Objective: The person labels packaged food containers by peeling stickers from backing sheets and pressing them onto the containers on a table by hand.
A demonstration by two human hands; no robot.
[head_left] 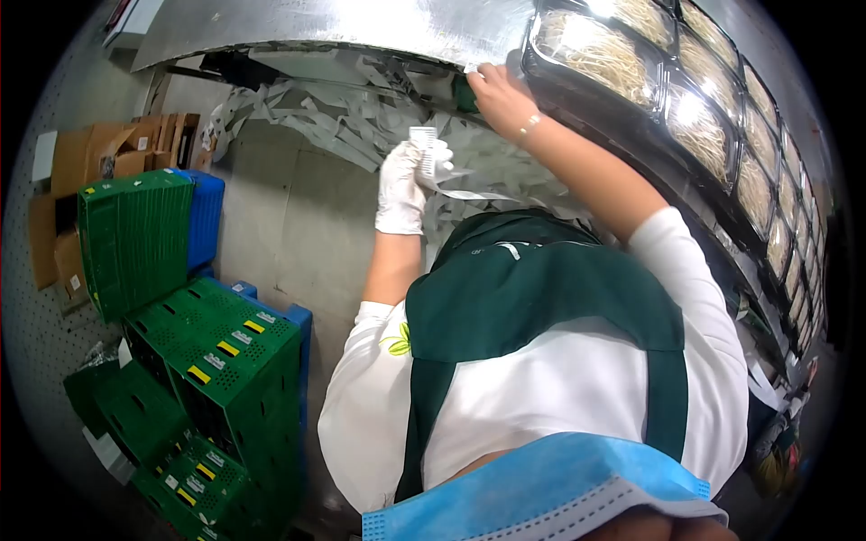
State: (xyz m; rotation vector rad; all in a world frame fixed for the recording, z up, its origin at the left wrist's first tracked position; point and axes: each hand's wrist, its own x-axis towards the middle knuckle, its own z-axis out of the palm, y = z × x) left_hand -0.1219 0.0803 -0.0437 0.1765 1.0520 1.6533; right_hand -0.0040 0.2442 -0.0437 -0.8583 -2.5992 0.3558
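My left hand [400, 191], in a white glove, is closed around a strip of white printed labels [421, 138]. Its pale backing tape [474, 194] trails off to the right. My right hand [505, 104] is bare and reaches to the front edge of the metal table [361, 22]. Its fingers are pinched around a small white label [471, 68], mostly hidden by the fingertips. Right of that hand stands the nearest clear-lidded black tray of pale, thin sprout-like strands [595, 54].
Several more filled trays [699, 126] line the table at right. Discarded backing strips [334, 117] hang and lie in a heap below the table edge. Green crates [216, 338], a blue crate [206, 216] and cardboard boxes [90, 162] are stacked at left.
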